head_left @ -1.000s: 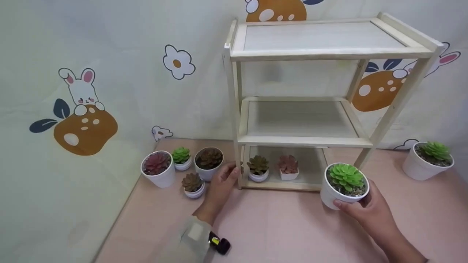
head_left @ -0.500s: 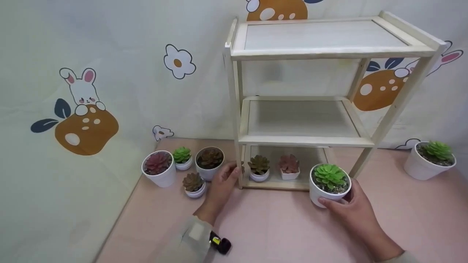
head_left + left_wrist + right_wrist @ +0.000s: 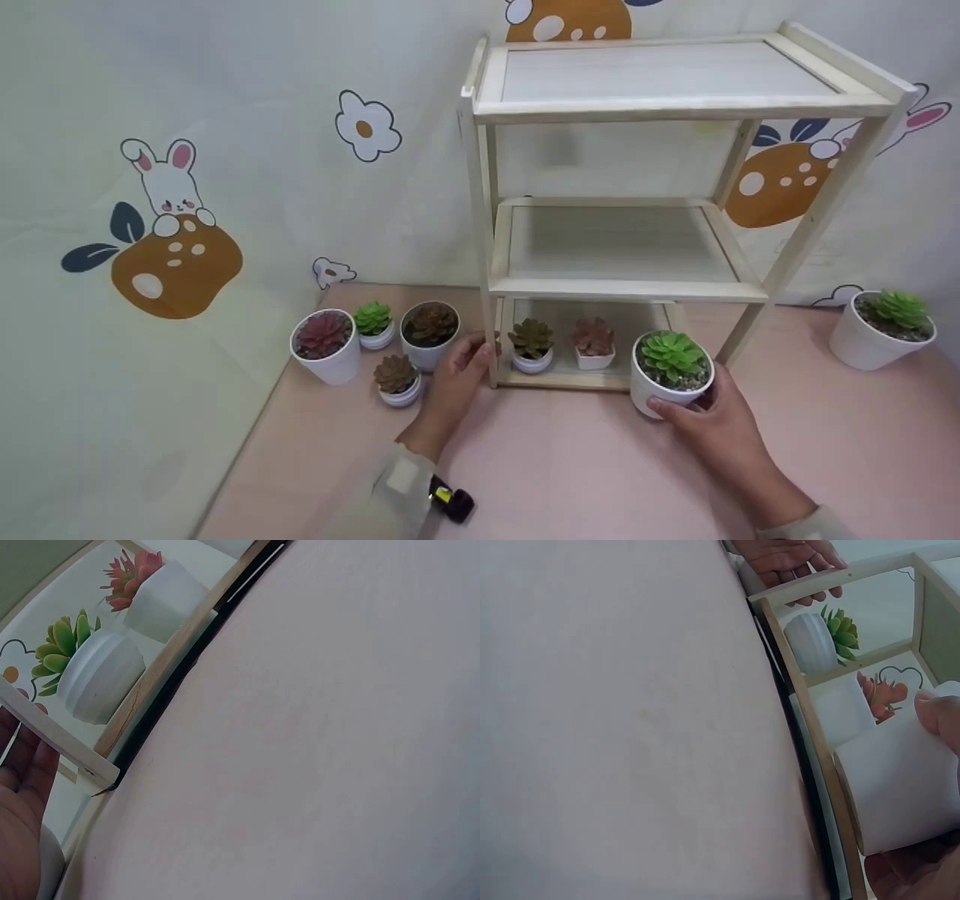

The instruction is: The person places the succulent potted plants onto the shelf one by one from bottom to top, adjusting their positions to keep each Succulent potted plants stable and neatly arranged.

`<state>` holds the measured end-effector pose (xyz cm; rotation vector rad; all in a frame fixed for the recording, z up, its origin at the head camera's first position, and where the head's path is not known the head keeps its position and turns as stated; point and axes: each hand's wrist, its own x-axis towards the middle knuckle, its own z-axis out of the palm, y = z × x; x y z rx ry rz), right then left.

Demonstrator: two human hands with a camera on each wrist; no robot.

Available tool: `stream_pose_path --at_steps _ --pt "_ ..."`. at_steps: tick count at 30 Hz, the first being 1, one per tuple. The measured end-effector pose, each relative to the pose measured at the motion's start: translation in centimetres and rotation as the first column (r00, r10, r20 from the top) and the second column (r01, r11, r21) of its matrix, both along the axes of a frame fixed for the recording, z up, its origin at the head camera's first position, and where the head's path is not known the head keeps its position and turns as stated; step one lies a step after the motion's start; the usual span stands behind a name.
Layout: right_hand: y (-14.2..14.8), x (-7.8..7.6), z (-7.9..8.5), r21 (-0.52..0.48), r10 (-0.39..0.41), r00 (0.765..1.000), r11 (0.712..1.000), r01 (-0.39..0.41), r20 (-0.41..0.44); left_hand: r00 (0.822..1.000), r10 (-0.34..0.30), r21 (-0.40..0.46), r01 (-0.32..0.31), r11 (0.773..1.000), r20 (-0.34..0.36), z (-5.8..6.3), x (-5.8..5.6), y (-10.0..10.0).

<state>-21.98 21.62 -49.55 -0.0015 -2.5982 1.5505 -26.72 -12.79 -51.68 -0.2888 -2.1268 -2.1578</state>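
My right hand (image 3: pixel 705 420) grips a white pot with a bright green succulent (image 3: pixel 673 375), thumb on the near side and fingers round the far side. The pot is at the right front of the bottom shelf; in the right wrist view its base (image 3: pixel 849 802) is at the wooden front rail. My left hand (image 3: pixel 454 379) holds the left front post of the wooden shelf rack (image 3: pixel 626 289), its fingertips reaching past the post. On the bottom shelf stand a small olive-brown succulent (image 3: pixel 531 341) in a round pot and a reddish succulent (image 3: pixel 593 341) in an angular pot.
Left of the rack are a dark red succulent (image 3: pixel 324 346), a small green one (image 3: pixel 373 322), a dark brown one (image 3: pixel 429 334) and a small brown one (image 3: pixel 397 379), all in white pots. Another green succulent pot (image 3: pixel 881 330) stands far right. A printed cloth (image 3: pixel 262 112) hangs behind.
My right hand has carried the green succulent pot leftward to the bottom shelf's front, slowing in the last half second and edging slightly back toward the rack. My left hand stays at the post.
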Motion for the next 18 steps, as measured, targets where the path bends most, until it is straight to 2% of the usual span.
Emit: stream_pose_path --at_steps 4,11,18 --pt "-0.1 -0.2 0.2 0.029 -0.001 1.0 1.0 0.001 0.01 1.0 -0.017 0.006 0.016 1.0 0.019 0.5 0.2 -0.1" --pt "-0.7 -0.8 0.5 0.037 -0.025 1.0 0.999 0.024 0.018 0.999 -0.037 0.0 0.037 0.999 0.027 2.6 1.4 -0.2" --pt "-1.0 -1.5 0.7 0.06 -0.03 0.999 0.998 0.029 0.025 0.999 -0.031 -0.015 0.031 0.999 0.016 3.0 1.6 -0.1"
